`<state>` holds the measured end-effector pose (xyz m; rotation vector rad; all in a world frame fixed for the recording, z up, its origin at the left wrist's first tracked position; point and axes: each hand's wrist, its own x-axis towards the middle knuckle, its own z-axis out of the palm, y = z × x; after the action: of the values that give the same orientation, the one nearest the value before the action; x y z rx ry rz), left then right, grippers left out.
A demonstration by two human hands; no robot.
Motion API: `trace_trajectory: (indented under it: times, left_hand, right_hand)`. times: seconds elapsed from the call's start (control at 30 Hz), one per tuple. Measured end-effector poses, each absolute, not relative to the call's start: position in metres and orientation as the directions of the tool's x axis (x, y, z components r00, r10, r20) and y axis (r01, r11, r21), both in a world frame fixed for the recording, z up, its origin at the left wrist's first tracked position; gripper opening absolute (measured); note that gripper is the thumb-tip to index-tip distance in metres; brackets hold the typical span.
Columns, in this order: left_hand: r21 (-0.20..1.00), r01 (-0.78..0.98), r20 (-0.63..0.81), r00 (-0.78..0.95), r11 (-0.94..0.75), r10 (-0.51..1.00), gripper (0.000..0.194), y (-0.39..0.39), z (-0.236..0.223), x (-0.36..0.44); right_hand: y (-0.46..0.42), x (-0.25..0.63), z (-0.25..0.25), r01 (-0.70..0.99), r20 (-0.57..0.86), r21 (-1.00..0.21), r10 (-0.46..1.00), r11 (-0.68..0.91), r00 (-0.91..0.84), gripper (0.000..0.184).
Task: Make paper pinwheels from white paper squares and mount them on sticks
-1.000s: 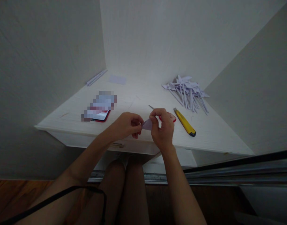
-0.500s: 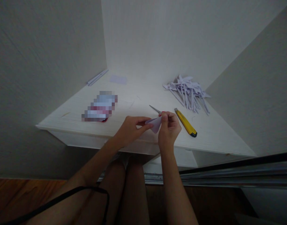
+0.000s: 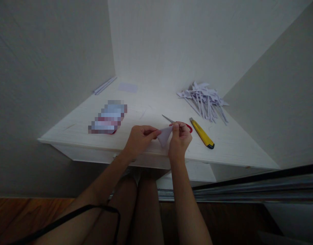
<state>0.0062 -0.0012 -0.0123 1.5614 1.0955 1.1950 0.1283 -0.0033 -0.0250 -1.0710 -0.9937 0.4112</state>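
Observation:
A small folded piece of white paper (image 3: pixel 164 135), roughly triangular with a point hanging down, is held above the front edge of the white desk (image 3: pixel 235 146). My left hand (image 3: pixel 142 137) pinches its left corner between thumb and fingers. At the right corner, my right hand (image 3: pixel 180 139) grips it the same way, fingers curled. Just behind the right hand lie scissors (image 3: pixel 168 118) with red handles, partly covered by that hand. To their right rests a yellow utility knife (image 3: pixel 202 133) with a black end.
At the back right is a pile of white paper pinwheel-like shapes on rolled sticks (image 3: pixel 203 100). Rolled paper sticks (image 3: pixel 104 85) lie at the back left beside a flat paper piece (image 3: pixel 127 87). A phone (image 3: pixel 109 117), its screen blurred out, lies on the left. Walls enclose the desk.
The paper has been turned between both hands, and its point now hangs downward. The right hand went right, then slightly back left. The desk items stay put.

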Motion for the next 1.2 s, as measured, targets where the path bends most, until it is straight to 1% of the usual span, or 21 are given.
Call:
trace_trajectory:
  times: [0.13,0.3,0.4,0.5,0.6,0.67,0.73,0.83,0.93,1.03,1.1,1.2]
  left_hand:
    - [0.946,0.16,0.259,0.143,-0.28,0.955,0.014,-0.001,-0.013,0.008]
    - [0.938,0.168,0.296,0.065,-0.303,0.953,0.019,-0.001,-0.016,0.01]
    - [0.935,0.176,0.304,0.045,-0.307,0.952,0.014,0.0,-0.017,0.008]
    - [0.915,0.202,0.333,0.113,-0.35,0.936,0.018,0.003,-0.017,0.001]
    - [0.862,0.299,0.363,0.196,-0.408,0.911,0.009,0.005,-0.017,-0.005]
    - [0.829,0.364,0.37,0.211,-0.424,0.905,0.011,0.006,-0.017,-0.007]
    - [0.801,0.424,0.371,0.205,-0.424,0.906,0.014,0.006,-0.017,-0.008]
    - [0.739,0.519,0.364,0.231,-0.43,0.902,0.012,0.006,-0.019,-0.008]
    - [0.633,0.616,0.365,0.297,-0.469,0.883,0.008,0.006,-0.021,-0.008]
    - [0.531,0.677,0.378,0.349,-0.51,0.857,0.01,0.007,-0.025,-0.007]
    - [0.464,0.706,0.401,0.371,-0.535,0.837,0.012,0.007,-0.027,-0.005]
    - [0.345,0.752,0.471,0.379,-0.562,0.797,0.01,0.007,-0.031,-0.004]
  right_hand:
    - [-0.001,0.13,-0.028,0.131,0.408,-0.905,0.742,0.404,0.532,0.018]
    - [0.006,0.127,-0.032,0.092,0.36,-0.923,0.753,0.374,0.551,0.019]
    - [0.009,0.125,-0.035,0.089,0.332,-0.935,0.76,0.342,0.559,0.019]
    - [0.009,0.128,-0.034,0.16,0.315,-0.949,0.802,0.272,0.508,0.019]
    - [0.007,0.137,-0.03,0.316,0.316,-0.929,0.86,0.194,0.4,0.02]
    - [0.006,0.142,-0.027,0.433,0.309,-0.888,0.897,0.153,0.315,0.018]
    - [0.005,0.146,-0.026,0.555,0.315,-0.822,0.914,0.128,0.255,0.015]
    - [0.002,0.147,-0.029,0.708,0.357,-0.698,0.909,0.107,0.214,0.012]
    - [-0.001,0.145,-0.032,0.832,0.378,-0.552,0.905,0.053,0.193,0.013]
    - [-0.003,0.144,-0.032,0.891,0.341,-0.454,0.924,-0.001,0.175,0.015]
    - [-0.002,0.144,-0.032,0.9,0.316,-0.437,0.935,-0.009,0.163,0.015]
    - [-0.001,0.145,-0.033,0.903,0.313,-0.43,0.937,-0.005,0.154,0.014]
